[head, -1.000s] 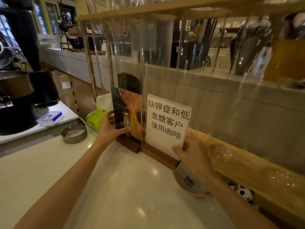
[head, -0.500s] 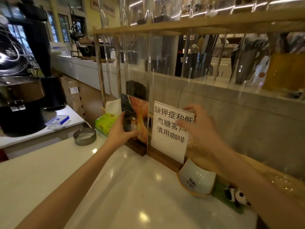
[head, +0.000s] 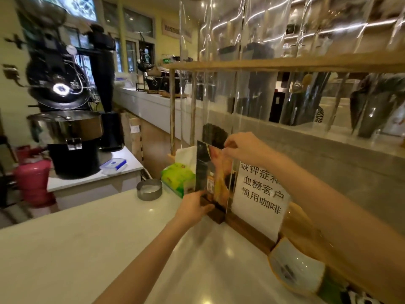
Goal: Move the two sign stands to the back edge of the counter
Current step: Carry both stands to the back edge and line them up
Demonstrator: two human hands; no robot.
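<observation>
Two sign stands on dark wooden bases stand side by side at the back edge of the white counter [head: 92,249], against a clear plastic screen. The left picture sign stand [head: 213,172] shows a dark and orange photo. My left hand [head: 194,207] grips its wooden base at the lower left. My right hand [head: 245,148] pinches its top edge. The white text sign stand [head: 260,198] with black characters stands just to the right, partly hidden by my right forearm.
A green tissue pack [head: 177,176] and a round metal tin [head: 149,189] sit left of the signs. A white and yellow dish [head: 295,270] lies right of the text sign. A wooden shelf frame [head: 285,62] runs overhead. A black roasting machine [head: 65,119] stands at far left.
My right hand has left the text sign and crossed over to the top of the picture sign. My left hand slid down from the picture sign's side to its base.
</observation>
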